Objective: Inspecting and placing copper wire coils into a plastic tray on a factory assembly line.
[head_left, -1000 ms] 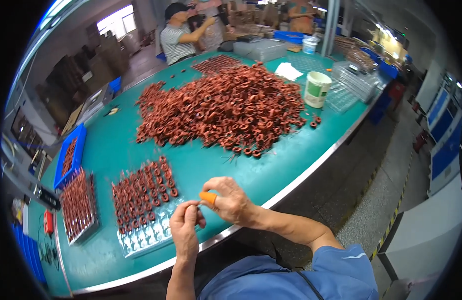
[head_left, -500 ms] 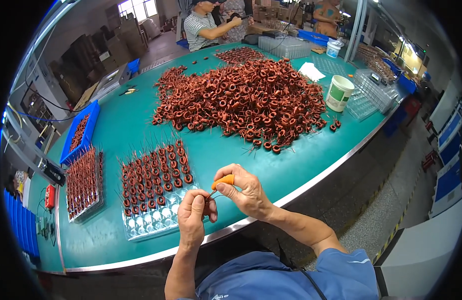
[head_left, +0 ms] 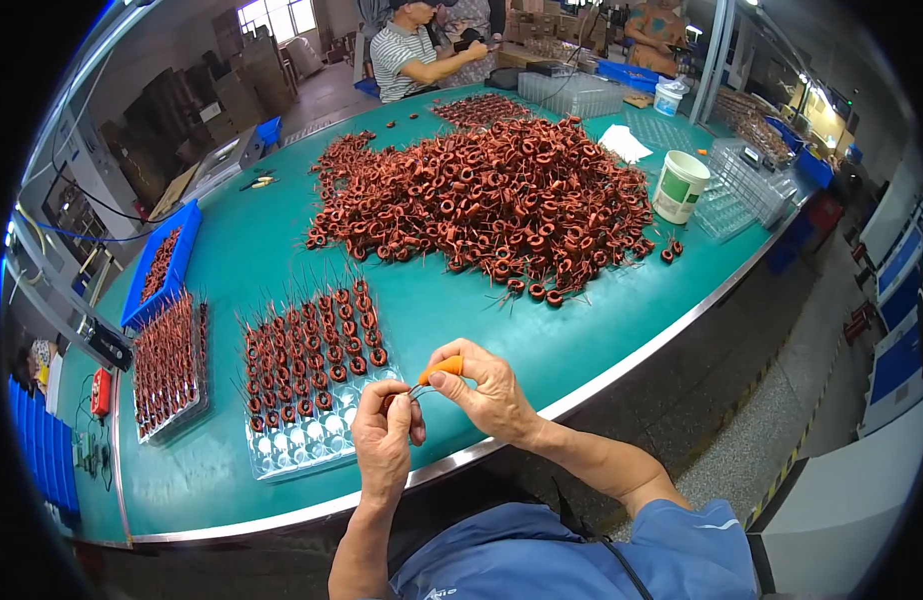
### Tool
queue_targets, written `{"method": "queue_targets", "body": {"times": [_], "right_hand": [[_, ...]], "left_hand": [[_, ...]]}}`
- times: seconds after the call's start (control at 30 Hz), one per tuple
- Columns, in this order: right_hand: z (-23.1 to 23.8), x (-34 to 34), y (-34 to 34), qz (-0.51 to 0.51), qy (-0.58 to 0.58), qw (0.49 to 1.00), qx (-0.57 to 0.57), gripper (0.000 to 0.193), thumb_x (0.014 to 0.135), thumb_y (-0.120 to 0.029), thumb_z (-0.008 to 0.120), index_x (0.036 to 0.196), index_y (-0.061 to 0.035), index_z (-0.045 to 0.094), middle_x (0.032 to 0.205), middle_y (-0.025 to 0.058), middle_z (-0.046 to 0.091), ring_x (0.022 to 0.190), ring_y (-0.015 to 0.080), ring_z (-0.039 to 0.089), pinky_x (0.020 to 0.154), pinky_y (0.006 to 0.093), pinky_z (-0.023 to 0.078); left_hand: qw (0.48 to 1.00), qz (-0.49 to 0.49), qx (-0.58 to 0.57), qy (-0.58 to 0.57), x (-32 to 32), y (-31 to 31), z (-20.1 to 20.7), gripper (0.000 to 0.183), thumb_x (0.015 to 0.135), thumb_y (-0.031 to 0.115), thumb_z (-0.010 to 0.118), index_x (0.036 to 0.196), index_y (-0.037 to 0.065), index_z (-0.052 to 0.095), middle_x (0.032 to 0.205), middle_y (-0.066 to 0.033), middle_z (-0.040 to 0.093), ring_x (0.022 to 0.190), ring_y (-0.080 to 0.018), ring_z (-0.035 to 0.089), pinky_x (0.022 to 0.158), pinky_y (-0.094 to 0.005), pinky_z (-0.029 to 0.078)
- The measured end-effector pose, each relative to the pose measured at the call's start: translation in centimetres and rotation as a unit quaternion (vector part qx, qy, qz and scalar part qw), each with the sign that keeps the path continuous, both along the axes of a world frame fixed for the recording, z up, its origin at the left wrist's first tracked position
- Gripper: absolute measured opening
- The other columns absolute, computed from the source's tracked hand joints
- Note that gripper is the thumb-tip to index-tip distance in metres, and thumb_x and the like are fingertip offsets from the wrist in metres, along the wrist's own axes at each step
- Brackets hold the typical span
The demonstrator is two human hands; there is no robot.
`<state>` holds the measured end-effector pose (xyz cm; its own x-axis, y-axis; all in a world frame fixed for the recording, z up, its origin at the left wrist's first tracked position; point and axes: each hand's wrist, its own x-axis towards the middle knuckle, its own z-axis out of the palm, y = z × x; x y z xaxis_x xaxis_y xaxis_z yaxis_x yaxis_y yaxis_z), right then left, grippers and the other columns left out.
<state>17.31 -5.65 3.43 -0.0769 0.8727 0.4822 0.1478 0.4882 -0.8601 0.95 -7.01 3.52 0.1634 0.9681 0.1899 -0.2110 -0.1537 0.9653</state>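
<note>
Just over the table's near edge, my left hand point(head_left: 384, 440) is closed on a small wire-wound ring coil, mostly hidden by the fingers. My right hand point(head_left: 497, 400) pinches the coil's thin wire leads point(head_left: 418, 389) between thumb and index finger. An orange finger cot point(head_left: 442, 371) covers that index fingertip. Left of my hands lies a clear plastic tray point(head_left: 300, 462) with rows of reddish-brown ring coils point(head_left: 312, 350), leads pointing up; its nearest pockets hold none. A large heap of similar coils point(head_left: 492, 200) covers the table's middle.
A second filled tray point(head_left: 170, 375) and a blue bin of coils point(head_left: 187, 245) stand at left. White-green bucket point(head_left: 680, 188), clear trays point(head_left: 747, 185) and white paper point(head_left: 624, 144) lie right of the heap. Pliers point(head_left: 259, 183) lie far left. A person in a striped shirt point(head_left: 402, 60) stands across the green table point(head_left: 222, 440).
My hands have shifted slightly, and the left fingers have moved up close to the orange finger cot on the leads. Both hands keep their hold.
</note>
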Motion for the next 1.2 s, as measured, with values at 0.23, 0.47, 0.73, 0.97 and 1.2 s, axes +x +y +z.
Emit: {"method": "queue_targets", "body": {"times": [0.23, 0.47, 0.73, 0.97, 1.2], "right_hand": [[-0.4, 0.8, -0.3, 0.020, 0.104, 0.991, -0.079, 0.037, 0.095, -0.032, 0.057, 0.112, 0.0004, 0.060, 0.095, 0.0041, 0.061, 0.089, 0.0095, 0.057, 0.079, 0.0240, 0.048], [-1.7, 0.7, -0.7, 0.083, 0.116, 0.977, -0.157, 0.034, 0.093, -0.030, 0.061, 0.103, 0.0020, 0.065, 0.078, 0.0033, 0.063, 0.069, 0.0087, 0.059, 0.062, 0.0233, 0.049], [-1.7, 0.3, -1.3, 0.073, 0.154, 0.972, -0.163, 0.033, 0.098, -0.028, 0.051, 0.107, 0.0019, 0.064, 0.081, 0.0040, 0.063, 0.071, 0.0101, 0.060, 0.065, 0.0242, 0.051], [-1.2, 0.0, -1.3, 0.032, 0.198, 0.969, -0.147, 0.035, 0.098, -0.027, 0.051, 0.098, 0.0053, 0.064, 0.077, 0.0068, 0.063, 0.064, 0.0109, 0.059, 0.061, 0.0243, 0.051], [0.2, 1.3, -0.6, 0.101, 0.272, 0.930, -0.225, 0.038, 0.099, -0.031, 0.047, 0.097, 0.0034, 0.063, 0.074, 0.0075, 0.062, 0.059, 0.0133, 0.059, 0.055, 0.0248, 0.049]], "left_hand": [[0.999, -0.011, 0.053, -0.003, 0.0, 0.0, 0.4, 0.019, 0.098, 0.012, 0.049, 0.114, 0.003, 0.047, 0.077, -0.0038, 0.051, 0.062, -0.0101, 0.050, 0.055, -0.0221, 0.042], [0.998, -0.025, 0.054, 0.016, 0.3, 0.0, 0.2, 0.023, 0.096, 0.011, 0.052, 0.117, 0.003, 0.044, 0.078, -0.0045, 0.051, 0.064, -0.0104, 0.051, 0.058, -0.0227, 0.043], [0.996, -0.051, 0.058, 0.036, 0.4, -0.9, 0.5, 0.022, 0.095, 0.007, 0.052, 0.116, 0.001, 0.045, 0.082, -0.0052, 0.054, 0.066, -0.0101, 0.053, 0.060, -0.0225, 0.045], [0.993, -0.034, 0.044, 0.102, 0.1, -0.3, 1.5, 0.021, 0.092, 0.002, 0.049, 0.112, -0.003, 0.049, 0.078, -0.0070, 0.059, 0.067, -0.0114, 0.057, 0.062, -0.0244, 0.047], [0.994, -0.080, 0.031, 0.066, 0.1, 0.4, 1.9, 0.021, 0.095, 0.004, 0.049, 0.114, -0.002, 0.049, 0.073, -0.0040, 0.057, 0.064, -0.0105, 0.057, 0.060, -0.0243, 0.047]]}}
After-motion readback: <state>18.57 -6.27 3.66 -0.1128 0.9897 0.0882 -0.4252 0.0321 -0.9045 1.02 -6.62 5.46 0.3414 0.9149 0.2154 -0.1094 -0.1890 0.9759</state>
